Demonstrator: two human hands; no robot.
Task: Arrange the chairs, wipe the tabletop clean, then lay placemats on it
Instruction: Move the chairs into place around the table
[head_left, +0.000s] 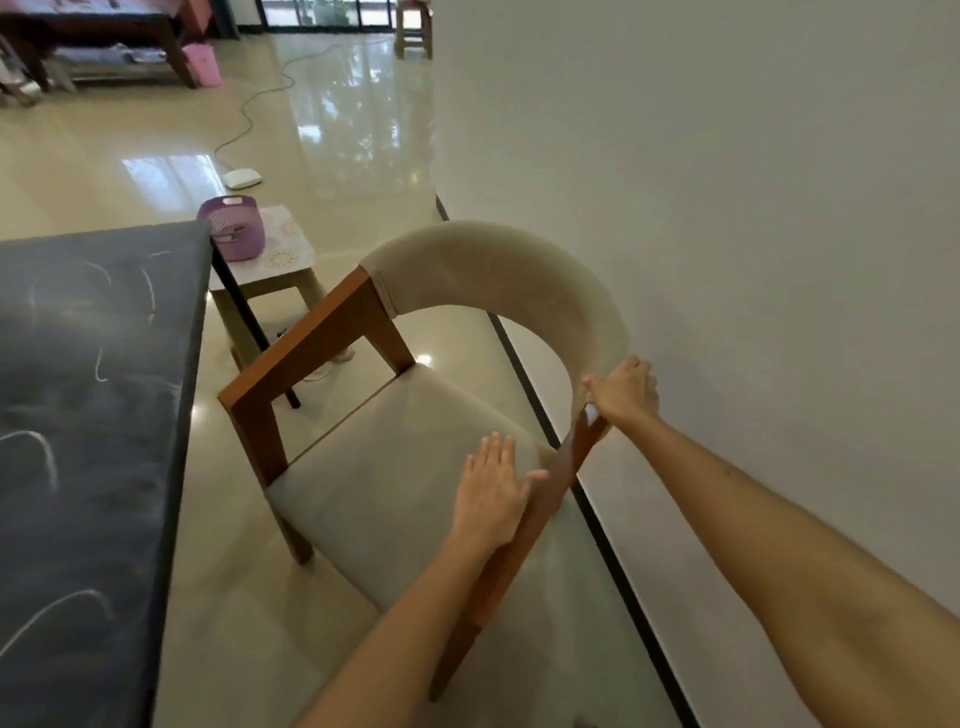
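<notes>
A chair (395, 467) with a beige seat, a curved beige backrest and brown wooden arms stands between the dark table (88, 415) on the left and the wall on the right. The tabletop is dark grey with white chalk-like scribbles. My right hand (623, 392) grips the near end of the backrest where it joins the wooden arm. My left hand (493, 491) lies with straight fingers against the inner side of that same wooden arm, over the seat.
A small stool (280, 270) with a purple basket (232, 227) on it stands past the table's far corner. The white wall (727, 208) with a black baseboard runs close along the chair's right. A cable and a white device (242, 178) lie on the glossy floor beyond.
</notes>
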